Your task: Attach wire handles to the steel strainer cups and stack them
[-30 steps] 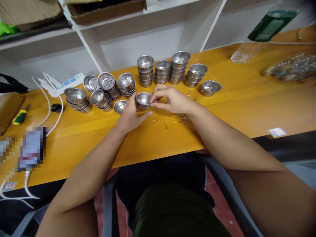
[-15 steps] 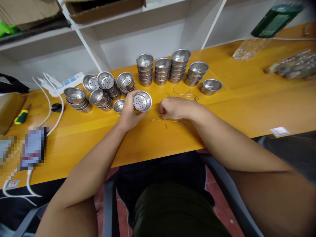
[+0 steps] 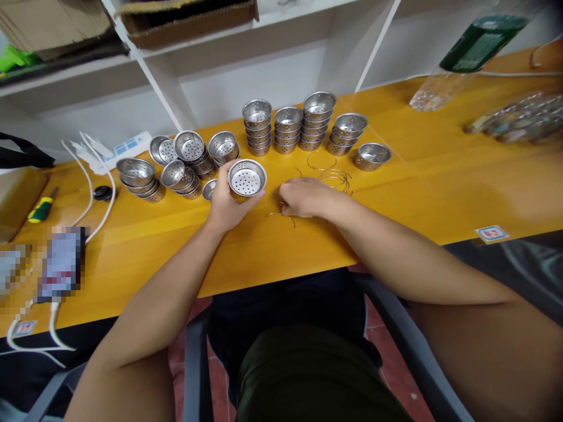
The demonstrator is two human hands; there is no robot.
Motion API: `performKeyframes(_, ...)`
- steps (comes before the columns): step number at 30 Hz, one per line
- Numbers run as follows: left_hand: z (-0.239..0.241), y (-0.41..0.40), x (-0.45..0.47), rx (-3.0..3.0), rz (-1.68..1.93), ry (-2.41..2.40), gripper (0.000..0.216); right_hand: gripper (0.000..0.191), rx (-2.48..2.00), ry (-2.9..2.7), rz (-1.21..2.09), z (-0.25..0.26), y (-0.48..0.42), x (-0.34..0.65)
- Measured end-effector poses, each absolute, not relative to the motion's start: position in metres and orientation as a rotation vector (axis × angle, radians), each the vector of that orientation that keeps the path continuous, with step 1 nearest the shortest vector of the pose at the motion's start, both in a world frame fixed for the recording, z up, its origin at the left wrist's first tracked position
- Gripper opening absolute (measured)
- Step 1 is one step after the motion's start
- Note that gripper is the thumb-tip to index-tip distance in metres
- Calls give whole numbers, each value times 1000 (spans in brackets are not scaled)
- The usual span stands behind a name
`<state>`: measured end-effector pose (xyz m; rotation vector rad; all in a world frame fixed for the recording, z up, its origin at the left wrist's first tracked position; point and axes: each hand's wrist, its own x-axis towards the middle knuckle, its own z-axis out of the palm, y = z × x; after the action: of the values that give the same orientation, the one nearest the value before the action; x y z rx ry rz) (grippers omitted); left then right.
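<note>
- Head view, the hands: the left hand [image 3: 226, 205] is gripping a perforated cup [image 3: 247, 177], thumb on the near side of the rim and fingers wrapping round the far wall; the cup appears to be riding a little above the table [image 3: 396, 193], tipped with its mouth toward the camera, probably so that its holed floor and rim are showing plainly.
- The right hand [image 3: 303, 198] is lying knuckles-up on the table just right of the perforated cup, fingers curling down narrowly over a loose wire arc [image 3: 281, 215]; whether they are pinching that wire I cannot tell, since the fingertips are hiding under the hand.
- Head view, the supplies: more wire loops [image 3: 336, 176] are lying in a small tangle right of the perforated cup and slightly behind it, just beyond the right hand; they seem to be sitting there for that hand's easy reach.
- Behind the perforated cup and to its right, upright stacks [image 3: 288, 126] of like cups are standing mouth-up in a row, with a single cup [image 3: 373, 155] sitting apart at the row's right end; the nesting is likely keeping them compact.
- Just behind and left of the perforated cup, leaning stacks [image 3: 189, 155] are lying tipped over, touching one another.
- Head view, the edges: well left of the perforated cup, a white cable [image 3: 99, 193] is looping across the table and a screwdriver [image 3: 39, 206] is lying beyond it; far right of the perforated cup, a plastic bottle [image 3: 466, 55] is lying on its side.
</note>
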<state>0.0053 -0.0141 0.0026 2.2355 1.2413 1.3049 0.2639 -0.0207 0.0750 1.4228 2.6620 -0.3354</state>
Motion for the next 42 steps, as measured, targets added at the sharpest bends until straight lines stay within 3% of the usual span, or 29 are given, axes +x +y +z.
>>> performKeyframes(5,-1,-11,4,2197,1311,1242,93,6,1541,2677,-460,85,-7,280)
performKeyframes(11,3,-11,1,2206,1349,1254,96,24,1764,2893,-1361,68,16,296)
performKeyframes(13,3,-9,-1,2202,1344,1298,96,29,1808,2916,-1499,63,18,295)
performKeyframes(16,-2,-6,-2,2194,1325,1343,100,18,1825,3040,-1482,59,18,292)
performKeyframes(20,-9,-3,0,2178,1285,1300,111,33,1829,3144,-1561,57,18,288)
performKeyframes(24,-5,-7,6,2130,1264,1163,100,46,1873,3154,-1563,56,18,286)
performKeyframes(31,6,-14,2,2214,1296,1271,91,24,1865,3227,-1347,59,16,282)
performKeyframes(38,-7,-6,1,2180,1251,1254,103,23,1629,3386,-1431,55,0,266)
performKeyframes(42,-7,-6,5,2207,1323,1043,98,21,1481,3567,-1378,44,4,261)
